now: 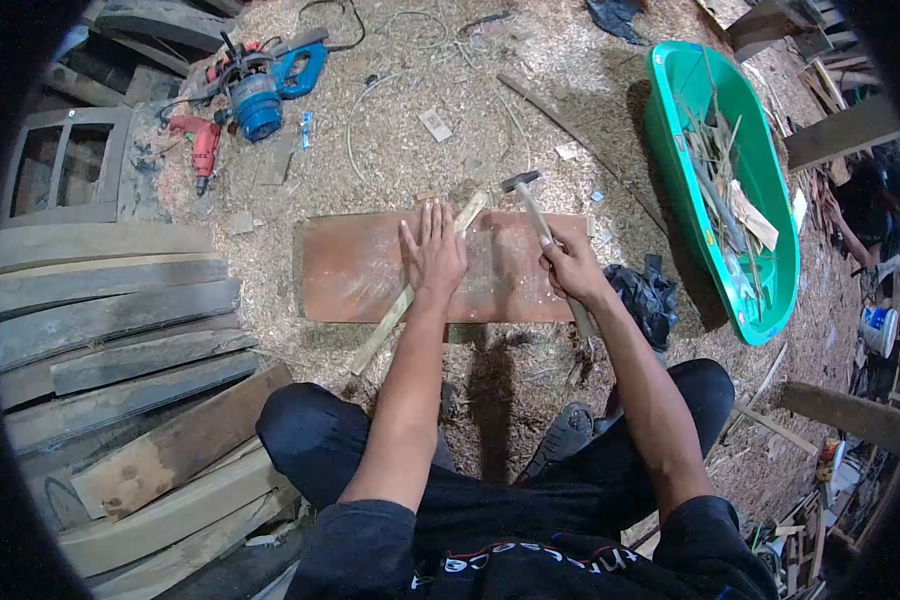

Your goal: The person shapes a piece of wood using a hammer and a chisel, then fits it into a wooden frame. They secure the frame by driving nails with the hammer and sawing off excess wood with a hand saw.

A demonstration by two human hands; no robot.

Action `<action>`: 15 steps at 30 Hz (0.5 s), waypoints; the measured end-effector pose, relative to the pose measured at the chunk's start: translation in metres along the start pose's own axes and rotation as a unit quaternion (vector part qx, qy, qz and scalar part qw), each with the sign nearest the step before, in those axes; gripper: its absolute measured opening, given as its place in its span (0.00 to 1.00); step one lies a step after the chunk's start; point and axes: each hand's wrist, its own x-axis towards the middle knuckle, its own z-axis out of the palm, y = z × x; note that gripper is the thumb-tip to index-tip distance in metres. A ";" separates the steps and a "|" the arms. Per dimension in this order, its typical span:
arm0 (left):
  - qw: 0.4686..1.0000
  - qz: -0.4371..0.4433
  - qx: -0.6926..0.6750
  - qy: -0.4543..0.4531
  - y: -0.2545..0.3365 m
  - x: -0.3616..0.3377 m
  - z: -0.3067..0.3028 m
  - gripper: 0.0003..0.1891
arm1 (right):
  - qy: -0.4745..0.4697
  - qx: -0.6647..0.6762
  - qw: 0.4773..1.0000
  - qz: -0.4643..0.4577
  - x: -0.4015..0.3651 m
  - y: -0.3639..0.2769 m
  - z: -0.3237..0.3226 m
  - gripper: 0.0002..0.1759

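Note:
A reddish-brown board [350,270] lies flat on the ground before my knees. Across it, at a slant, rests a narrow wooden strip [395,315] whose ends stick out past the board's near and far edges. My left hand [436,250] lies with fingers stretched out over the strip and the board beside it. Over the board's right part, my right hand [573,264] is wrapped round the wooden handle of a hammer [532,205]. The hammer's dark metal head points away from me, and the handle's lower end shows below my fist.
Planks [120,290] are stacked along the left. Further off lie a blue power tool [257,105] and a red drill [203,150]. A green tub [670,130] with wood scraps stands right, near a black plastic bag [645,305]. Another person's arm [850,235] shows far right.

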 end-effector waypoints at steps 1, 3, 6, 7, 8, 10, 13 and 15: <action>1.000 0.000 0.002 -0.005 0.000 0.001 0.000 0.32 | -0.031 -0.023 0.999 0.019 -0.001 -0.006 -0.002 0.20; 1.000 -0.001 -0.001 -0.011 0.002 0.000 -0.004 0.32 | 0.001 -0.049 0.998 0.025 0.007 -0.004 0.000 0.19; 1.000 -0.004 0.007 -0.007 0.002 0.002 0.000 0.32 | 0.021 -0.100 0.993 -0.064 0.031 0.020 -0.006 0.21; 0.999 -0.006 0.026 -0.025 0.000 0.003 0.002 0.33 | 0.004 -0.156 0.981 -0.112 0.031 0.027 -0.005 0.22; 0.999 -0.008 0.034 -0.029 0.000 0.003 0.004 0.33 | -0.011 -0.209 0.965 -0.160 0.029 0.033 -0.005 0.22; 0.998 -0.009 0.050 -0.036 0.001 0.004 0.005 0.33 | -0.032 -0.122 0.992 -0.024 0.009 -0.010 0.004 0.21; 0.999 -0.008 0.013 -0.029 0.000 0.003 0.005 0.33 | 0.023 -0.101 0.993 -0.062 0.020 -0.003 0.003 0.22; 0.999 -0.007 0.038 -0.023 0.000 0.003 0.004 0.34 | -0.040 -0.179 0.976 -0.119 0.018 0.001 0.005 0.23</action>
